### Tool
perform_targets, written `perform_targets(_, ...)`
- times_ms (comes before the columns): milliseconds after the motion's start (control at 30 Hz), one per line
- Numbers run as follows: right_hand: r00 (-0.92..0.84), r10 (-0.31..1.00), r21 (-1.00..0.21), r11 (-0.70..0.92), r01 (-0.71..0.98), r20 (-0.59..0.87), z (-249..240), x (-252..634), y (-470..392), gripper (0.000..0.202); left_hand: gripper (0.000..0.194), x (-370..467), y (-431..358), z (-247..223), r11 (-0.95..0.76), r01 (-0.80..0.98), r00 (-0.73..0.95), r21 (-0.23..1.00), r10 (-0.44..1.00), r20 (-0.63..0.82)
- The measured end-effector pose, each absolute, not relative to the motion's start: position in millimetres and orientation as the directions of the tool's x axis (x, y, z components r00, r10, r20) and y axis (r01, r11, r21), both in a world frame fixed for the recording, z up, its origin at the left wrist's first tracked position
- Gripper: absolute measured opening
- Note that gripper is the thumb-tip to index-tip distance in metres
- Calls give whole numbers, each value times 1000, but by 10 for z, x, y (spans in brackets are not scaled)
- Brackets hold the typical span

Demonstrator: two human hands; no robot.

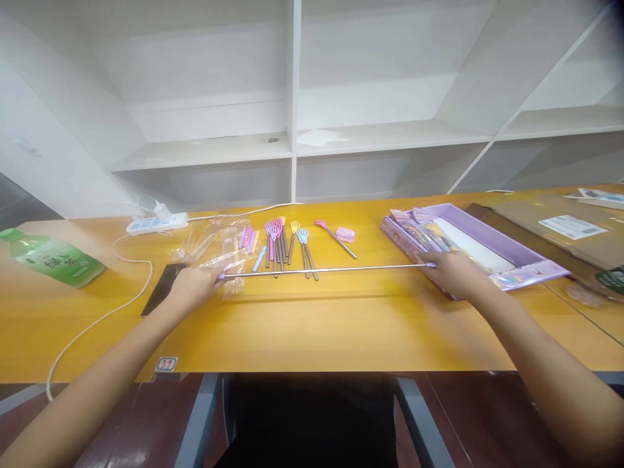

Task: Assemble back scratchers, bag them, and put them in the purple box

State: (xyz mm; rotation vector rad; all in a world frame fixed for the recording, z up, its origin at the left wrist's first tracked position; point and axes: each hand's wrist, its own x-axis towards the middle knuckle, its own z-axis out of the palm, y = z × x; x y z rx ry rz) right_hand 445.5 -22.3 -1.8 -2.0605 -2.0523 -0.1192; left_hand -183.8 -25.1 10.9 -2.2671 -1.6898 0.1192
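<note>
A telescopic back scratcher [324, 269] is stretched out long between my two hands, its thin metal rod level above the table. My left hand [197, 286] is closed round one purple end. At the other purple end my right hand [451, 273] is closed too, in front of the purple display box [487, 221]. Behind the rod lie several short back scratchers [275, 237] with pink, purple, yellow and blue claw heads. One pink back scratcher [336, 238] lies apart, beside a small pink label [346, 234]. The fingers hide the scratcher's ends in part.
Clear plastic wrap [209, 244] and a dark flat object [163, 289] lie near my left hand. Farther left are a green bottle [53, 257] and a power strip [158, 223] with a white cable. A cardboard box [550, 227] stands right; white shelves [292, 97] rise behind.
</note>
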Motion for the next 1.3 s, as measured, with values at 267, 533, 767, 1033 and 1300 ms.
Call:
perform_targets(267,-160,986,-84,164,983,53,-77,2751,-121,29,40,-429,-172,97,-327,944,323,-53,944,-74)
perform_targets(533,-279,959,-111,273,956,-46,-292,1900,-356,30,41,-3,-221,-139,-450,893,444,-21,888,-121)
perform_targets(767,-304,952,-97,300,949,-36,-201,2023,-348,32,39,-20,-251,-207,-645,754,649,-123,761,-16)
perform_targets(1033,-357,932,-47,355,934,-57,-156,2081,-473,38,30,-75,-317,-48,-727,673,721,-138,686,-101)
perform_targets(1300,-235,972,60,233,971,24,-108,3665,-480,31,30,-1349,-258,68,-581,794,585,-177,810,-37)
